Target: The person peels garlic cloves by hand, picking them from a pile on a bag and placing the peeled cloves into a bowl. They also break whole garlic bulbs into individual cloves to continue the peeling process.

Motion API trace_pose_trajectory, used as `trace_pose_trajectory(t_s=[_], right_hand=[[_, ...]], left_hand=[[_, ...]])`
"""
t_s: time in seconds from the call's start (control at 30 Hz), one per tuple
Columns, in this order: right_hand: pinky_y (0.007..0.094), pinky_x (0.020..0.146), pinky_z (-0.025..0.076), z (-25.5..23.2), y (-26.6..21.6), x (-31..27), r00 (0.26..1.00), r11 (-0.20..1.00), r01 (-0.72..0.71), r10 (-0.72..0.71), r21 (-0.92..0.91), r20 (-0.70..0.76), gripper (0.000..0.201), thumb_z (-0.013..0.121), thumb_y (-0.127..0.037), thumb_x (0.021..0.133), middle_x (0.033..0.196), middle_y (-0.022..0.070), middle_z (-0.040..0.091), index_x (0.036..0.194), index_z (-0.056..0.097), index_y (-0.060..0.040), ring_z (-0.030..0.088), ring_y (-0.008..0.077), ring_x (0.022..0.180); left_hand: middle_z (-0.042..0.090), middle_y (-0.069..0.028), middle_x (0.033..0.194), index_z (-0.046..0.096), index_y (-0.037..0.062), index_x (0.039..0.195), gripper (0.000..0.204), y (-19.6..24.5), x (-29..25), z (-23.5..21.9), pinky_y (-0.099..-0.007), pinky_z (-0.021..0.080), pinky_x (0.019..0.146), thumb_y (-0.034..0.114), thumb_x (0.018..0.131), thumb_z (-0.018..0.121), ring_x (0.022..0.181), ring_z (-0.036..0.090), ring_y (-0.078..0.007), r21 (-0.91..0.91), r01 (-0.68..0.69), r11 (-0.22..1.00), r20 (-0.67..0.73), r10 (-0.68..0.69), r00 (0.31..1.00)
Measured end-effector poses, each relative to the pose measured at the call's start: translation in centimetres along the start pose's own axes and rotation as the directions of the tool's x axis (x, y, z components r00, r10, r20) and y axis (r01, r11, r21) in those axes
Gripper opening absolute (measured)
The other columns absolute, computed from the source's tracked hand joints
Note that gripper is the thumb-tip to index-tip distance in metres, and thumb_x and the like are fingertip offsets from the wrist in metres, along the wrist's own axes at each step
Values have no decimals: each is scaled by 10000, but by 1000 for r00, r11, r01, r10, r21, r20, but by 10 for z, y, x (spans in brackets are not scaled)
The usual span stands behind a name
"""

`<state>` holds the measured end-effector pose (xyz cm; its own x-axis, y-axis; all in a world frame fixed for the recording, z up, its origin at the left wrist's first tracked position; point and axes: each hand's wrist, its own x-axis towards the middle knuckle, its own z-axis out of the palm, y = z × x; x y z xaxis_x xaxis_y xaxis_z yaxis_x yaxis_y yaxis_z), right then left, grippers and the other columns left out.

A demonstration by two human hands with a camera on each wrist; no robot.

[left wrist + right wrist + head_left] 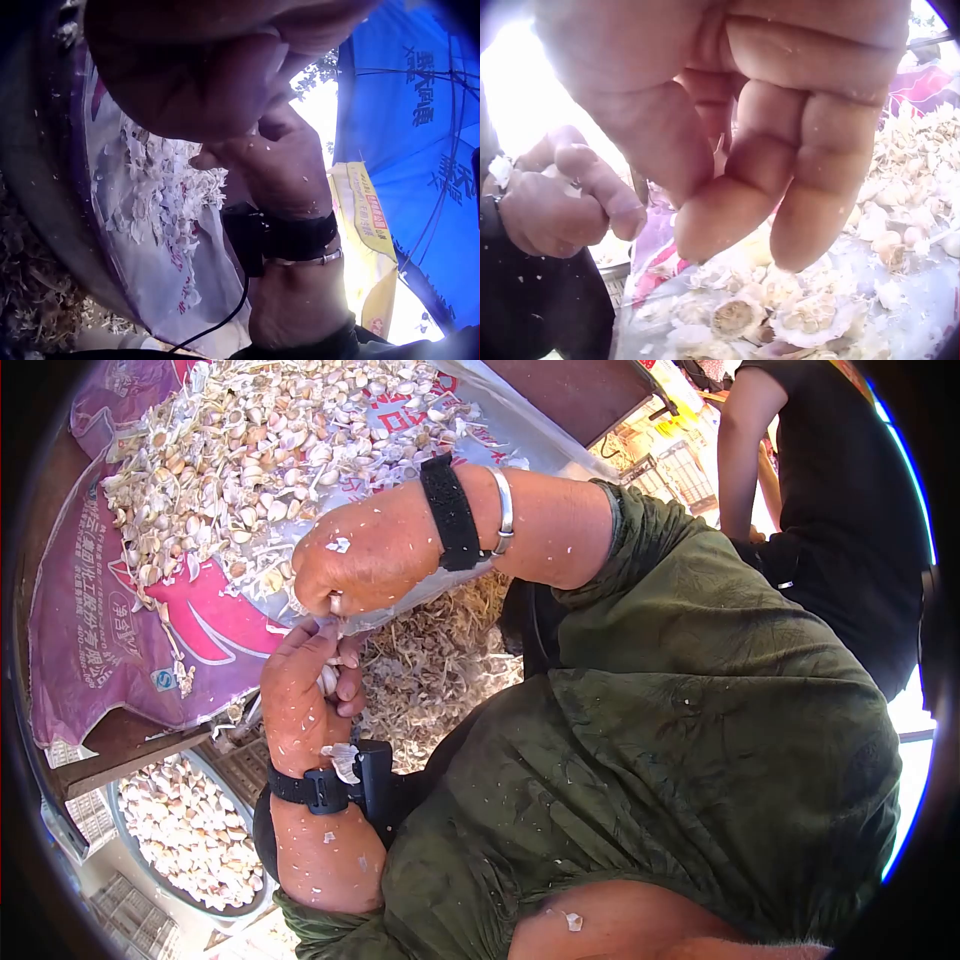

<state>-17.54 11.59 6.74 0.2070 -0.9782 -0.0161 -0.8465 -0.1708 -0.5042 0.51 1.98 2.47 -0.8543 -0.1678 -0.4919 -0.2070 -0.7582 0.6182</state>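
Note:
Both hands meet at the edge of a bag-covered table. My left hand [300, 675], with a black strap at its wrist, curls its fingers round a pale garlic clove [328, 679], while thumb and finger reach up to the other hand. Bent over it from above, my right hand [365, 555] wears a black strap and a silver bangle. It pinches a small whitish garlic piece [337, 603] at its fingertips, partly hidden by the fingers. In the right wrist view, opened garlic heads [806, 319] lie below the right hand's curled fingers.
A wide heap of garlic cloves [265, 455] spreads over a purple and white bag [85, 610]. A tub [125, 830] of cloves stands below the table at lower left. Dry husks [430, 670] pile beneath. Another person [850, 510] in black sits at right.

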Motion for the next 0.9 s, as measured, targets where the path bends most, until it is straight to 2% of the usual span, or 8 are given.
trace_pose_trajectory(t_s=[0.17,0.23,0.33,0.37,0.47,0.6,0.67,0.9], right_hand=[[389,713,479,-1,-29,-19,994,985,112,-112,134,-6,134,630,-15,753,806,147,630,884,642,9,611,319,824],[342,669,513,0,-38,-26,995,932,-88,68,352,70,106,638,4,797,813,118,657,901,654,18,659,246,762],[292,644,568,16,-32,-40,969,494,-88,245,865,-41,108,656,-27,879,874,122,687,961,651,42,704,197,733],[292,644,568,32,-28,-44,968,497,-87,247,863,-45,108,656,-27,879,874,122,687,961,651,42,704,197,733],[312,656,567,54,-25,-51,915,-56,69,401,996,-41,197,668,-22,867,873,126,686,1046,635,55,697,217,721],[310,652,563,55,-25,-54,916,-43,118,389,992,-92,206,677,-39,869,870,123,687,1048,635,54,690,199,709],[293,622,550,46,-36,-49,912,353,-46,397,934,-106,216,686,-61,871,868,123,686,1039,632,63,679,175,692],[291,568,515,20,-21,-8,843,811,-304,474,500,-256,114,649,-88,856,814,73,689,931,679,-7,668,134,631]], left_hand=[[543,-73,642,575,-18,972,171,-2,-14,5,-222,270,377,85,841,610,398,389,-107,139,60,988,162,-83,983],[546,-84,641,587,-28,987,189,-3,-18,0,-221,270,379,75,830,615,399,394,-110,139,72,988,182,-97,978],[551,-86,643,613,-31,1018,221,-5,-27,-2,-216,283,384,65,821,633,410,400,-98,80,14,997,277,-36,960],[551,-86,643,613,-31,1018,221,-4,-30,-4,-216,283,384,65,821,633,410,400,-98,84,13,996,282,-36,959],[568,-77,641,614,-27,1151,308,2,-36,-8,-204,286,394,54,855,605,424,396,-78,372,4,928,307,-127,943],[590,-91,667,614,3,1157,307,-13,-33,-8,-220,281,375,223,963,524,426,431,-103,412,26,911,133,-89,987],[602,-108,681,618,4,1118,371,-16,-30,-7,-232,291,369,313,981,466,427,449,-128,239,99,966,123,-131,984],[631,-169,805,622,13,964,489,-26,-19,-14,-253,345,380,441,984,386,504,522,-173,-123,131,984,231,-100,968]])
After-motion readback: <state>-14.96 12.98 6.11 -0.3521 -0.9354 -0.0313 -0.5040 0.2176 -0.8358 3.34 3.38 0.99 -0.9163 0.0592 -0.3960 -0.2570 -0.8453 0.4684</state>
